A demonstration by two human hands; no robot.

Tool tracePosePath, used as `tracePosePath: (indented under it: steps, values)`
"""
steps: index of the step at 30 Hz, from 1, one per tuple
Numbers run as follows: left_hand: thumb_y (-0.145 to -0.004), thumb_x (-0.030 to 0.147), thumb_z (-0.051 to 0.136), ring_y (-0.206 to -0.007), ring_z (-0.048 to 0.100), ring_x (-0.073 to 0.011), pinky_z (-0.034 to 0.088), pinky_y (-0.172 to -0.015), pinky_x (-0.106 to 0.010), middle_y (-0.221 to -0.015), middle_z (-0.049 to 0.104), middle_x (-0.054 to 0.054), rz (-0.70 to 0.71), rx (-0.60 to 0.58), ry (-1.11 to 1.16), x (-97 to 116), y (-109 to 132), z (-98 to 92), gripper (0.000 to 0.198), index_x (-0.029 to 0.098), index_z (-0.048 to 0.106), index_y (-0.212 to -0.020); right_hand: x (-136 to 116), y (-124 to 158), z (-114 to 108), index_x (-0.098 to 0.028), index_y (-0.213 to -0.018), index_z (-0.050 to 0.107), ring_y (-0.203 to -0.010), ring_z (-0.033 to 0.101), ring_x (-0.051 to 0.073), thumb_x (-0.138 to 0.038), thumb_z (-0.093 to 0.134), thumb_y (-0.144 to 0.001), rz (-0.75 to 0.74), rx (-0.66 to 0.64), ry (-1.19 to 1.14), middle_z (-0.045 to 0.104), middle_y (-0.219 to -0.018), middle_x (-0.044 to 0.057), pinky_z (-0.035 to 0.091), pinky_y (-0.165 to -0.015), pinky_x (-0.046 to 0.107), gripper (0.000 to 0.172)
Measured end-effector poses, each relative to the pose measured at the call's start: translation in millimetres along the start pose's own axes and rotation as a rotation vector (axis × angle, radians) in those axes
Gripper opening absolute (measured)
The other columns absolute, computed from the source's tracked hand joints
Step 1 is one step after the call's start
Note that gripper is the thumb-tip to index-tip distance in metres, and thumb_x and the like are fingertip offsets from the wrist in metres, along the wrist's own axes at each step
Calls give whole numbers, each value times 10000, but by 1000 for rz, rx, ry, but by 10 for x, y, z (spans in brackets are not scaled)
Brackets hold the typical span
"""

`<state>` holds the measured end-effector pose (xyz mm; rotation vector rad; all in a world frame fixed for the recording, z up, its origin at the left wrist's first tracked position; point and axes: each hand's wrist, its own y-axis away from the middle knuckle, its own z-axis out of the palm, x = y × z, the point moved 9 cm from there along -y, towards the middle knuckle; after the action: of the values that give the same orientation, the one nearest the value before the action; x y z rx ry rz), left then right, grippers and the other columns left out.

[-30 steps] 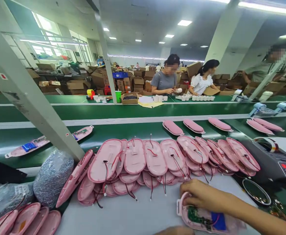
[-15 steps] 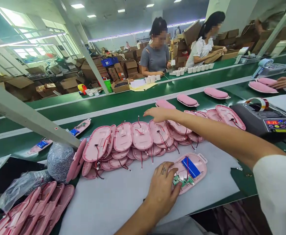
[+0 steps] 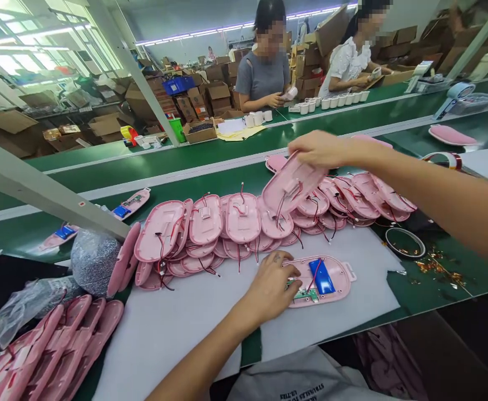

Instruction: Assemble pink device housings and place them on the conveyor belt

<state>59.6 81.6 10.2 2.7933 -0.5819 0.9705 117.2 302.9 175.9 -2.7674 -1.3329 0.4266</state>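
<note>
In the head view, a pink plastic shell (image 3: 339, 278) with a blue battery (image 3: 322, 277) and a green circuit board lies on the white sheet. My left hand (image 3: 274, 284) grips its left end, fingers curled over the board. Above the row of stacked shells, my right hand (image 3: 321, 149) holds a pink shell half (image 3: 287, 184) by its upper edge, tilted, with wires dangling from it. Beneath and beside it, the pile of similar pink shell halves (image 3: 244, 217) shows its hollow sides, with red and black wires hanging out.
More shells lean in a stack (image 3: 52, 345) at lower left, beside a wrapped bag (image 3: 95, 262). A slanted metal post (image 3: 52, 186) crosses the left side. A tape roll (image 3: 405, 243) and amber scraps lie right. Two people work across the green belts.
My right hand has picked up a shell half from the pile and moved right and up with it. My left hand stays on the battery shell. The view has shifted.
</note>
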Motion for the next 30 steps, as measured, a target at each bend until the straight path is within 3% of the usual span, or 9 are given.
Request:
tracePosePath:
  steps: [3, 5, 8, 10, 13, 17, 20, 24, 30]
  values:
    - [-849, 110, 600, -1126, 494, -291, 405, -1007, -492, -1166, 540, -87, 79, 35, 31, 100, -110, 26, 52, 158, 618, -845, 253, 843, -386, -124, -810, 609, -748, 561, 112, -261, 409, -921, 146, 223, 13, 549, -727, -21, 359, -664, 252, 267]
    - [-853, 80, 549, -1066, 512, -263, 419, -969, -439, -1100, 563, -82, 89, 80, 92, 89, -123, 36, 89, 156, 584, -823, 377, 1454, -318, -207, -787, 579, -621, 487, 126, -328, 510, -895, 237, 321, -122, 535, -688, -15, 356, -578, 253, 175]
    - [-916, 126, 468, -933, 548, -217, 457, -848, -360, -960, 582, -67, 19, 220, 220, -56, -51, -9, 83, 164, 539, -896, 571, 2242, 224, -234, -772, 538, -558, 433, 157, -478, 550, -863, 498, 376, -447, 492, -656, -2, 326, -492, 283, 261]
    - [-973, 198, 417, -836, 571, -181, 475, -753, -302, -886, 587, -49, -47, 333, 326, -184, 32, -51, 94, 169, 495, -929, 577, 2558, 653, -227, -833, 553, -550, 450, 166, -509, 555, -857, 627, 372, -604, 492, -655, -1, 334, -471, 289, 283]
    - [-1018, 284, 357, -774, 605, -150, 502, -700, -255, -837, 590, -36, -88, 466, 455, -291, 142, -112, 154, 175, 434, -942, 371, 2612, 984, -216, -886, 567, -532, 453, 151, -468, 522, -887, 589, 347, -545, 504, -629, -21, 336, -487, 278, 256]
    - [-1002, 287, 421, -877, 605, -160, 518, -800, -285, -924, 578, -60, -26, 566, 473, -218, 209, -281, 145, 167, 492, -963, -61, 2328, 892, -206, -872, 569, -514, 457, 113, -335, 479, -930, 318, 412, -276, 532, -629, -42, 344, -533, 253, 168]
    - [-959, 226, 526, -1089, 542, -223, 467, -959, -381, -1140, 551, -103, 107, 600, 169, 35, 226, -431, 91, 172, 599, -958, -349, 2161, 788, -204, -876, 566, -499, 461, 95, -258, 481, -935, 129, 452, -236, 542, -639, -48, 352, -525, 230, 116]
    - [-941, 149, 528, -1148, 504, -274, 481, -956, -441, -1271, 511, -130, 107, 655, -243, 229, 235, -496, 101, 163, 627, -956, -588, 2118, 658, -200, -878, 569, -534, 515, 96, -209, 488, -928, 31, 584, -177, 584, -687, -29, 376, -539, 221, 95]
    - [-869, 150, 661, -1356, 381, -271, 399, -1123, -446, -1479, 324, -75, 174, 375, 204, 137, 135, -360, 49, 198, 665, -878, -641, 2141, 661, -191, -886, 587, -526, 521, 97, -227, 517, -925, 87, 664, -112, 598, -692, -23, 374, -530, 226, 88]
